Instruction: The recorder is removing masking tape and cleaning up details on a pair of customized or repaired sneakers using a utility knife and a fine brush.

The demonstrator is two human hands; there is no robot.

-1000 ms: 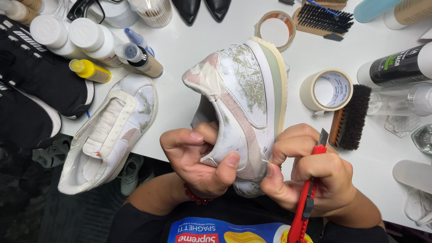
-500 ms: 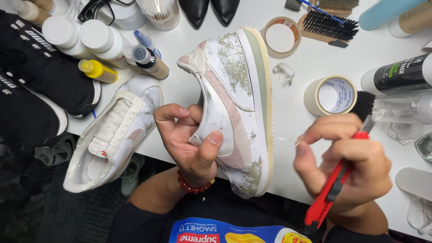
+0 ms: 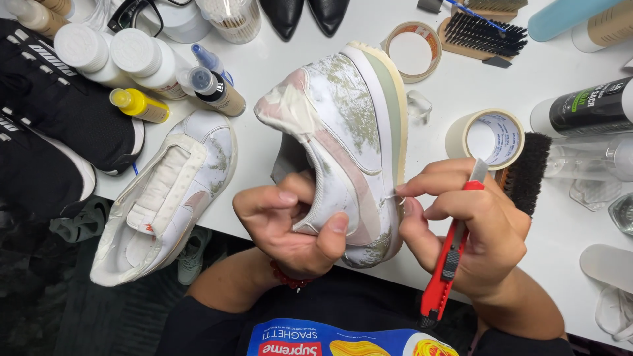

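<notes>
My left hand [image 3: 290, 224] grips a white sneaker [image 3: 343, 132] by its heel opening, holding it on its side over the white table [image 3: 290, 72]. The shoe is partly covered in clear masking tape and has a pale green sole. My right hand [image 3: 461, 224] holds a red utility knife [image 3: 452, 250] along the palm, while its thumb and forefinger pinch a small bit of tape at the sole edge. A second white sneaker [image 3: 165, 198], also taped, lies on the table edge to the left.
Black sneakers [image 3: 53, 125] lie far left. White bottles [image 3: 138, 59], a yellow bottle [image 3: 138, 105] and a marker [image 3: 214, 89] stand behind. Two tape rolls [image 3: 488, 138] [image 3: 410, 51], brushes [image 3: 527, 171] [image 3: 484, 33], a dark spray can [image 3: 587, 109] and black shoe tips [image 3: 306, 16] crowd the back and right.
My right hand, which had pulled away to the right with the knife, has come back to the shoe's sole edge and now pinches tape there. The left hand tilted the shoe slightly.
</notes>
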